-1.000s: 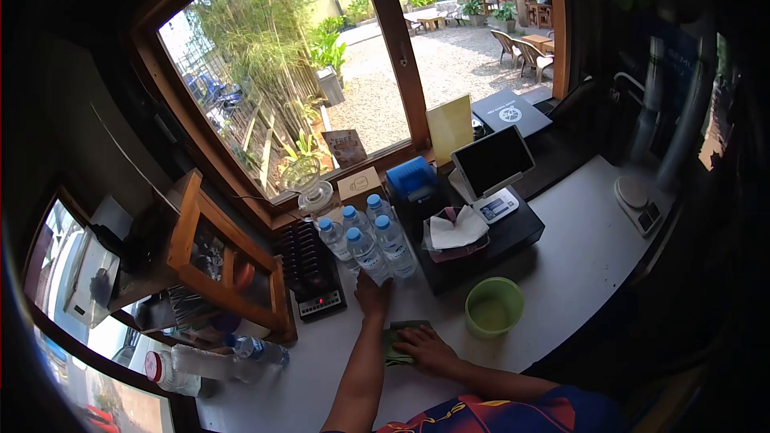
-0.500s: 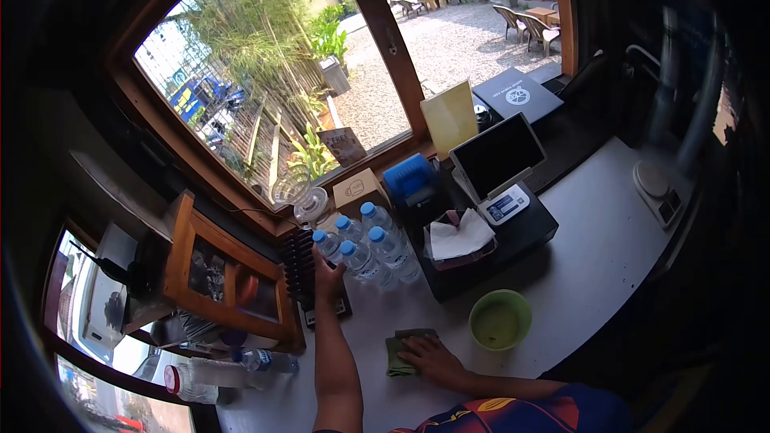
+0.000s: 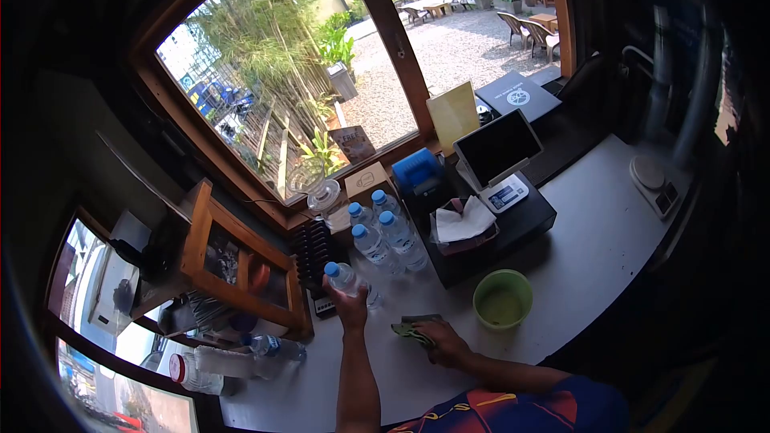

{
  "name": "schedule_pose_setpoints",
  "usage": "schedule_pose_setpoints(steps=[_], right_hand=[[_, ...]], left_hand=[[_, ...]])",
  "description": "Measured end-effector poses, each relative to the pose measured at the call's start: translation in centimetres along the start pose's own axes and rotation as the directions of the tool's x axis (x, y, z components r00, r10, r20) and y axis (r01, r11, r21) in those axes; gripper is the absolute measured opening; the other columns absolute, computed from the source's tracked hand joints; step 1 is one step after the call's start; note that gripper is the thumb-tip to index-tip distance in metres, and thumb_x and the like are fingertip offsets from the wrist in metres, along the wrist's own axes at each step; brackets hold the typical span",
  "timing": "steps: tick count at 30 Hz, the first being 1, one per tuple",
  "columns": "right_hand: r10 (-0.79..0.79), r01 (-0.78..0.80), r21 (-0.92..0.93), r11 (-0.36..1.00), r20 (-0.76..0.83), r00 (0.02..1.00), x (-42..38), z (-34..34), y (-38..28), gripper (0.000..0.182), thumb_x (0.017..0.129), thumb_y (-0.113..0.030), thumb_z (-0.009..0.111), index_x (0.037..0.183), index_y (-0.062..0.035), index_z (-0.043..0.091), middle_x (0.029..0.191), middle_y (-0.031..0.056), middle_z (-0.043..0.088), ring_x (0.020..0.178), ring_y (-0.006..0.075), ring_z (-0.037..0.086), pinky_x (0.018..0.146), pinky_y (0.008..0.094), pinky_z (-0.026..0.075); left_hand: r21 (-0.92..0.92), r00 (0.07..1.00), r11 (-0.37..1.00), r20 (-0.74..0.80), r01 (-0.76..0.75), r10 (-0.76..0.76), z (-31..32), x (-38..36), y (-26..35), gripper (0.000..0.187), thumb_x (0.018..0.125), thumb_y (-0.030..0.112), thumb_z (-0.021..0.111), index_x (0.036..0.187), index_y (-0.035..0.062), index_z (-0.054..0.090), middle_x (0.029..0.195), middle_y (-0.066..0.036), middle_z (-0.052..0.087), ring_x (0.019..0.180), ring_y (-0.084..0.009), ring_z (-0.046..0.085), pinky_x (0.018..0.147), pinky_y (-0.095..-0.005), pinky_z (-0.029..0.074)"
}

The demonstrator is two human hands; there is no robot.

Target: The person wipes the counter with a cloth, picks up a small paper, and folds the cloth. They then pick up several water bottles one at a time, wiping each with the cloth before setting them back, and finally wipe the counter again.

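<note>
My left hand (image 3: 350,308) is wrapped round a clear water bottle (image 3: 343,276) with a blue cap, held upright a little in front of the other bottles. Several more blue-capped water bottles (image 3: 391,240) stand in a group just behind it. On the white counter (image 3: 561,289), my right hand (image 3: 445,343) grips a bunched green cloth (image 3: 413,331). To the right of that hand sits a light green bowl (image 3: 503,300).
Behind the bowl, a black box (image 3: 513,228) carries a tablet (image 3: 499,154) and a tray of napkins (image 3: 465,224). A wooden cabinet (image 3: 241,261) and bottles lying on their sides (image 3: 277,349) line the left. A small scale (image 3: 654,180) is far right.
My left hand has drawn one bottle out of the group, towards me and right. My right hand has gone from lying flat on the cloth to gripping it, bunching it up.
</note>
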State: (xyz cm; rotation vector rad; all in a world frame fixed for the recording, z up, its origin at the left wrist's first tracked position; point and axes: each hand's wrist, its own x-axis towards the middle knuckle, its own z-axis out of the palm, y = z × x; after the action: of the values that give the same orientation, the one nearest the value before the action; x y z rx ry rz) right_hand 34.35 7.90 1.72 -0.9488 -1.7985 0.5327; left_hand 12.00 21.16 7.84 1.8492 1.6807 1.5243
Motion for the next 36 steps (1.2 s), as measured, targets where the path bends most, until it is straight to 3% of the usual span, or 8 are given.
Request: schedule_pose_setpoints(steps=[3,8,12,14,23,26,32,36], right_hand=[[0.591,-0.619,0.591,0.517,0.276,0.758,0.4,-1.1,-1.1,0.03,0.1,-0.025,0.06,0.124,-0.0066,0.06,0.088,0.0056,0.063,0.077,0.0156,0.065,0.069,0.0316,0.052],[0.476,-0.335,0.774,0.537,0.05,0.878,2.9,0.8,-4.8,0.043,0.103,-0.04,0.057,0.123,-0.0028,0.054,0.061,-0.0014,0.05,0.046,0.0086,0.052,0.041,0.0258,0.038],[-0.278,0.312,0.317,0.896,-0.15,0.949,8.3,-2.0,-12.4,0.064,0.099,-0.052,0.056,0.142,-0.0043,0.05,0.105,0.0151,0.068,0.098,0.0312,0.066,0.087,0.0414,0.05],[-0.327,0.272,0.444,0.854,0.051,0.944,8.1,-2.3,-12.1,0.064,0.098,-0.054,0.054,0.139,-0.0049,0.052,0.121,0.0177,0.065,0.115,0.036,0.061,0.1,0.0447,0.045],[0.268,-0.327,0.547,0.77,0.188,0.945,-0.5,2.4,-7.9,0.077,0.083,-0.005,0.079,0.146,-0.0109,0.034,0.134,0.0126,0.051,0.121,0.023,0.056,0.102,0.0377,0.047],[0.077,-0.122,0.455,0.882,0.118,0.99,1.0,0.7,-9.3,0.075,0.08,-0.008,0.083,0.141,-0.0104,0.04,0.133,0.013,0.052,0.119,0.0227,0.058,0.102,0.0379,0.048],[0.1,-0.114,0.503,0.857,0.054,0.994,3.9,-1.3,-10.8,0.078,0.073,-0.018,0.091,0.137,-0.0105,0.045,0.128,0.0137,0.06,0.123,0.0236,0.057,0.103,0.038,0.047],[0.144,-0.099,0.377,0.921,-0.094,0.985,0.2,0.0,-8.6,0.093,0.07,-0.028,0.094,0.142,-0.0101,0.038,0.13,0.0125,0.057,0.12,0.0234,0.058,0.103,0.0381,0.047]], left_hand=[[-0.182,0.989,0.977,0.112,0.115,-0.095,-1.6,-4.1,3.2,0.095,0.077,0.026,0.081,0.147,0.0088,0.018,0.13,-0.02,0.047,0.122,-0.0372,0.05,0.108,-0.0466,0.038],[-0.3,0.923,0.93,0.375,0.211,-0.088,-4.2,-10.8,5.4,0.088,0.072,0.014,0.078,0.142,0.0058,0.026,0.124,-0.017,0.05,0.116,-0.0303,0.055,0.1,-0.0427,0.046],[-0.374,0.865,0.914,0.499,0.156,0.056,-4.9,-14.5,6.3,0.074,0.078,0.013,0.082,0.139,0.0044,0.041,0.13,-0.012,0.055,0.119,-0.0254,0.058,0.099,-0.0392,0.048],[-0.442,0.837,0.878,0.538,0.185,0.095,-6.2,-14.0,7.9,0.069,0.079,0.012,0.082,0.136,0.0052,0.046,0.13,-0.011,0.055,0.119,-0.0247,0.058,0.097,-0.0376,0.05],[-0.377,0.499,0.723,0.865,0.579,0.051,-6.6,-13.3,3.0,0.047,0.077,0.005,0.081,0.119,0.003,0.059,0.105,-0.007,0.067,0.098,-0.0189,0.067,0.083,-0.0342,0.056],[-0.301,0.424,0.75,0.905,0.589,0.031,-8.5,-11.8,7.9,0.043,0.079,0.005,0.08,0.117,0.0032,0.06,0.102,-0.006,0.068,0.097,-0.0183,0.067,0.082,-0.0334,0.056],[-0.205,0.429,0.961,0.897,0.187,0.108,-4.4,-13.4,3.6,0.064,0.074,0.01,0.085,0.128,0.0036,0.052,0.122,-0.011,0.062,0.114,-0.0244,0.061,0.097,-0.0375,0.05],[-0.418,0.591,0.852,0.789,0.317,0.167,-3.7,-14.4,6.1,0.073,0.075,0.015,0.084,0.136,0.0045,0.045,0.13,-0.013,0.057,0.121,-0.0255,0.056,0.104,-0.0385,0.045]])
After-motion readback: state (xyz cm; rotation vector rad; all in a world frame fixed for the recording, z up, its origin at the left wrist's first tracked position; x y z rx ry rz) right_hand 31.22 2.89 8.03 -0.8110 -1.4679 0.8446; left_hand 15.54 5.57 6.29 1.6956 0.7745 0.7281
